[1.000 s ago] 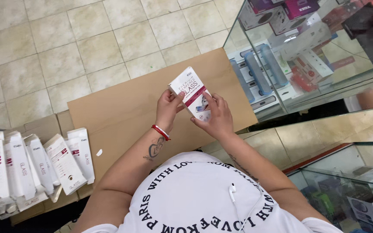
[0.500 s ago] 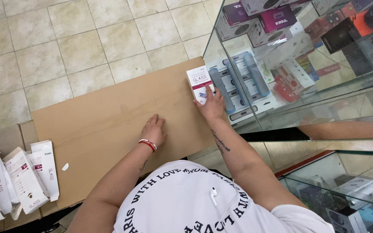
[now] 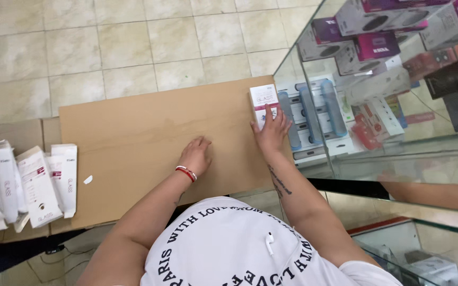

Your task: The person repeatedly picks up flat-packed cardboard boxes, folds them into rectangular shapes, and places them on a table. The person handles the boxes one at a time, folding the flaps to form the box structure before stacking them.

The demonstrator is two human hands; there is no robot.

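My right hand (image 3: pixel 271 128) presses flat on a small white box with a red stripe (image 3: pixel 262 98), which lies at the far right corner of a brown cardboard sheet (image 3: pixel 133 132), beside the glass case. My left hand (image 3: pixel 196 153) rests palm down on the middle of the cardboard, fingers loosely spread, holding nothing. A red and white bracelet (image 3: pixel 186 172) circles the left wrist.
Several flat white boxes (image 3: pixel 33 182) lie in a row at the cardboard's left end. A glass display case (image 3: pixel 398 90) full of coloured boxes stands on the right. Beige floor tiles (image 3: pixel 107 47) lie beyond the cardboard. A scrap of white paper (image 3: pixel 87 179) sits by the boxes.
Both hands held the white box near the middle a second ago. The right hand carried it to the far right corner and laid it down; the left hand dropped flat onto the cardboard.
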